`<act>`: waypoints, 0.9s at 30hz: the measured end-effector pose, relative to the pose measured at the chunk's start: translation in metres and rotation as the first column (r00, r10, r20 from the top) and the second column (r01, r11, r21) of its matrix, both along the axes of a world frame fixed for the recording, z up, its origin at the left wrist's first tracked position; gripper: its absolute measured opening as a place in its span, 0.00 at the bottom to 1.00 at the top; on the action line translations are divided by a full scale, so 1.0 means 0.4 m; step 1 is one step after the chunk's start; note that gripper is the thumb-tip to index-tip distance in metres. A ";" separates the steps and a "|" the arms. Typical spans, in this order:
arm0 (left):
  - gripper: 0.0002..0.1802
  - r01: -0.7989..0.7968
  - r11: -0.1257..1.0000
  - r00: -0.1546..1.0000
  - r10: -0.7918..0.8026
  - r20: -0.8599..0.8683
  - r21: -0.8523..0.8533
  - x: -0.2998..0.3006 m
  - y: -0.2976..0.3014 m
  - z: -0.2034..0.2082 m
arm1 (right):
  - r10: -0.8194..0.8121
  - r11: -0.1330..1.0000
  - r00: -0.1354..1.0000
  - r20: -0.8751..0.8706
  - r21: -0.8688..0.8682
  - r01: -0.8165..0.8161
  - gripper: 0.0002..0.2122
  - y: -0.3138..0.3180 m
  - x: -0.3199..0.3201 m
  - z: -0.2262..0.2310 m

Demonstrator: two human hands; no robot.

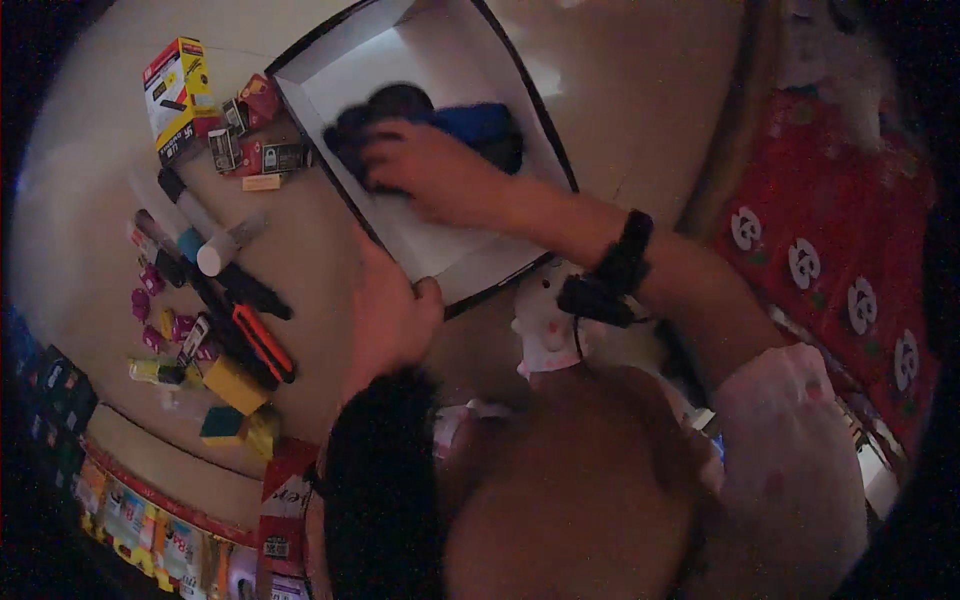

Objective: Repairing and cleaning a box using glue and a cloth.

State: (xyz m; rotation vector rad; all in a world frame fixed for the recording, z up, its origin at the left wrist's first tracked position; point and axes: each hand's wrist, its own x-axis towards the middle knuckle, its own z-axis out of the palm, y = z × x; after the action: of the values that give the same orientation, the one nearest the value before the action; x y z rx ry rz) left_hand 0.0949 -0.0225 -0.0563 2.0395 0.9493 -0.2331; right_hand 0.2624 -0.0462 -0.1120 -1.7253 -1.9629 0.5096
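An open box (455, 262) with a white inside and dark rim lies tilted across the upper middle. My left hand (395, 305) is closed on its near left side, the thumb by the rim and the other fingers mostly hidden. Inside the box, my right hand (440, 170) reaches over a dark, soft-looking item (350, 145), with its bent, slightly blurred fingers on it. Right beside that lies a dark blue item (475, 122); its kind is too dim to make out. A black band with a small device (605, 285) is strapped round my right wrist.
Left of the box stand a yellow and red carton (180, 98) and several small boxes with padlocks (265, 157). Nearer lie an orange and black utility knife (262, 342), a white-capped tube (212, 256), purple pieces (150, 280) and sponges (235, 385). Red patterned cloth (830, 250) is at right.
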 end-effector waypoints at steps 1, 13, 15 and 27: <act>0.45 -0.071 0.996 0.997 0.072 0.025 -0.059 0.006 0.002 0.005 | 0.061 0.997 0.998 -0.008 -0.044 -0.062 0.18 -0.029 -0.003 0.016; 0.48 -0.006 0.999 0.995 0.011 0.102 -0.053 0.040 0.041 0.002 | -0.560 0.827 0.817 0.135 0.043 0.560 0.26 0.057 0.017 0.014; 0.48 0.000 0.998 1.000 0.001 0.028 -0.062 0.034 0.041 0.006 | -0.524 0.849 0.843 0.123 -0.014 0.529 0.26 0.109 0.023 0.019; 0.47 -0.019 0.997 0.998 0.023 0.055 -0.073 0.031 0.040 0.003 | -0.224 0.974 0.971 0.088 -0.007 0.225 0.22 0.081 0.040 0.024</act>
State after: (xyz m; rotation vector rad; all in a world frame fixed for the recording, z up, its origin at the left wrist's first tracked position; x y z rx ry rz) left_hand 0.1075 -0.0065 -0.0552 1.9588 0.9140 -0.1953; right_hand 0.2782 -0.0137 -0.1025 -1.9801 -1.7932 0.3777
